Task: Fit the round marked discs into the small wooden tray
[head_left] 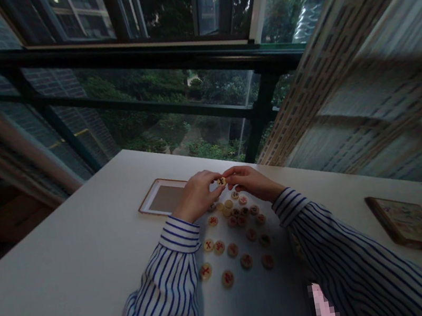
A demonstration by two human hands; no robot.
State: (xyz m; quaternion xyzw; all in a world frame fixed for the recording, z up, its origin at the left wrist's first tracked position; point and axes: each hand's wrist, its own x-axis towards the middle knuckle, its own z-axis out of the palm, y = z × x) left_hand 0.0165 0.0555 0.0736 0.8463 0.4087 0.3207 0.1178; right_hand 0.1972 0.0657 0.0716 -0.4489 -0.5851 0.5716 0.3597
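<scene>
While I watch remotely, black-marked xiangqi piece [221, 181] sits between hands, equally near: left hand [196, 190] pinches it, right hand [252, 181] meets right edge, grip unclear. Round face, no long axis; loose xiangqi discs [232, 250] nearer wearer.

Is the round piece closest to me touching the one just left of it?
Apart. The head view shows a strip of table between the closest piece and its left neighbour.

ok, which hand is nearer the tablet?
Left. The left hand overlaps the tablet in view, at its right end; the right hand is farther right, beyond the held piece.
</scene>
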